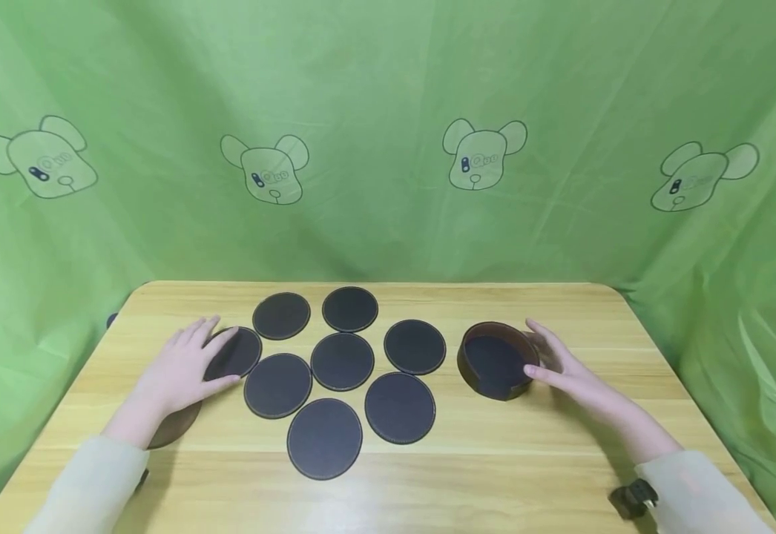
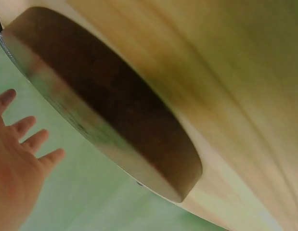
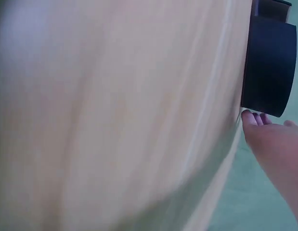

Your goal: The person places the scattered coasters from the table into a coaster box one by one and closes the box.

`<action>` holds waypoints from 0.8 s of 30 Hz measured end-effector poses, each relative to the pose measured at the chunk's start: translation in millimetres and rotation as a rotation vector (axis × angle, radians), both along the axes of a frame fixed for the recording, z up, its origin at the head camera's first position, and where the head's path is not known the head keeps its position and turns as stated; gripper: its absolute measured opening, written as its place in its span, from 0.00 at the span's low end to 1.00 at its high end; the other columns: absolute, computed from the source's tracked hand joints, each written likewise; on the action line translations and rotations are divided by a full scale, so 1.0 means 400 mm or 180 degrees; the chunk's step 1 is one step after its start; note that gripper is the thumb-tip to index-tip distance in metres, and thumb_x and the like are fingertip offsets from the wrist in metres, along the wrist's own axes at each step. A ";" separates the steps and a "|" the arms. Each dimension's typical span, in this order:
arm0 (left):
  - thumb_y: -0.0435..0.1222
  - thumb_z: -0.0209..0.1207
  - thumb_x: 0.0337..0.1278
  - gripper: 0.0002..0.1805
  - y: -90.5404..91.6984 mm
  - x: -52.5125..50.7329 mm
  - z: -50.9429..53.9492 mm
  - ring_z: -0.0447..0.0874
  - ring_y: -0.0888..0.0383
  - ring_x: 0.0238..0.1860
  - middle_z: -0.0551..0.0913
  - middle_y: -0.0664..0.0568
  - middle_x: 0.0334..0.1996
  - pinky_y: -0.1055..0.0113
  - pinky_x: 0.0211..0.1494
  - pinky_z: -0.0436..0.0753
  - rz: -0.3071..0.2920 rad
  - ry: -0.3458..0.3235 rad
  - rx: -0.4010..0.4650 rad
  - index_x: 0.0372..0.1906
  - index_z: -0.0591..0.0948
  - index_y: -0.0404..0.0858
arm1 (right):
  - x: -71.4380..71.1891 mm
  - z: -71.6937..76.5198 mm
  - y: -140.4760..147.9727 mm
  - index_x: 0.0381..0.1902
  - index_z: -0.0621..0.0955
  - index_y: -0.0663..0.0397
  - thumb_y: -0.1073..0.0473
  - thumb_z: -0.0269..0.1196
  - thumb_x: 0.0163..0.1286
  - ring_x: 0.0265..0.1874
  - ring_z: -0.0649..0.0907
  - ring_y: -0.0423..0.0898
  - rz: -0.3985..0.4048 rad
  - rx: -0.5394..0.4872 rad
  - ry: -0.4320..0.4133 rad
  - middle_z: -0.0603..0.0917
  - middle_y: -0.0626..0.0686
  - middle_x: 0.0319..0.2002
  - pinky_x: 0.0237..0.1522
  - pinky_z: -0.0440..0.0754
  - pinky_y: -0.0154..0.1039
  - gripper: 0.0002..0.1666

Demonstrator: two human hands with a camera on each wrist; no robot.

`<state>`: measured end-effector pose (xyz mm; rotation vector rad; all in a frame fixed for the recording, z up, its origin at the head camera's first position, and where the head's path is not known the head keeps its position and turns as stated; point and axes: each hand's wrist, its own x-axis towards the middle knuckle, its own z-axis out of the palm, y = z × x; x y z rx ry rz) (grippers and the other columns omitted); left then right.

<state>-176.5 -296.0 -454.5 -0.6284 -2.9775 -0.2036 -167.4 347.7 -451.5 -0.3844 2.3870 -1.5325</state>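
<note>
My left hand (image 1: 181, 363) is spread, palm down, over the table's left side. Its fingers reach over a dark round coaster (image 1: 239, 354), and whether they touch it I cannot tell. A brownish coaster (image 1: 177, 426) lies partly under the left wrist; in the left wrist view a large brown disc (image 2: 105, 91) fills the middle, apart from the fingers. On the right stands a round, dark-brown coaster holder (image 1: 478, 371) with a notch at its front and a dark base inside. Beside it my right hand (image 1: 571, 378) has thumb and fingers spread around its right side, fingertips close to the wall.
Several more dark coasters lie flat and separate across the middle, among them one nearest the front (image 1: 324, 439) and one beside the holder (image 1: 415, 346). They rest on a light wooden table (image 1: 495, 475). A green curtain (image 1: 375, 222) with printed animal heads hangs behind.
</note>
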 end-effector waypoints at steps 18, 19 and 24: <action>0.57 0.70 0.59 0.46 0.012 -0.025 -0.012 0.71 0.23 0.71 0.70 0.26 0.73 0.29 0.73 0.69 -0.0160 -0.0087 0.0151 0.76 0.72 0.37 | -0.005 -0.045 0.026 0.86 0.39 0.64 0.69 0.64 0.72 0.66 0.71 0.20 0.0297 -0.0719 -0.0268 0.37 0.79 0.81 0.64 0.69 0.19 0.59; 0.56 0.70 0.59 0.45 0.013 -0.028 -0.012 0.71 0.23 0.71 0.70 0.26 0.73 0.29 0.72 0.70 -0.0171 -0.0081 0.0149 0.76 0.72 0.37 | -0.005 -0.045 0.027 0.86 0.40 0.64 0.70 0.65 0.72 0.67 0.70 0.19 0.0303 -0.0715 -0.0265 0.37 0.79 0.81 0.64 0.68 0.18 0.59; 0.53 0.72 0.57 0.44 0.019 -0.041 -0.014 0.76 0.26 0.67 0.75 0.27 0.68 0.31 0.69 0.74 -0.0250 -0.0039 0.0177 0.74 0.74 0.36 | -0.009 -0.051 0.028 0.86 0.43 0.62 0.71 0.66 0.69 0.68 0.68 0.17 0.0253 -0.0607 -0.0220 0.41 0.76 0.82 0.64 0.66 0.16 0.59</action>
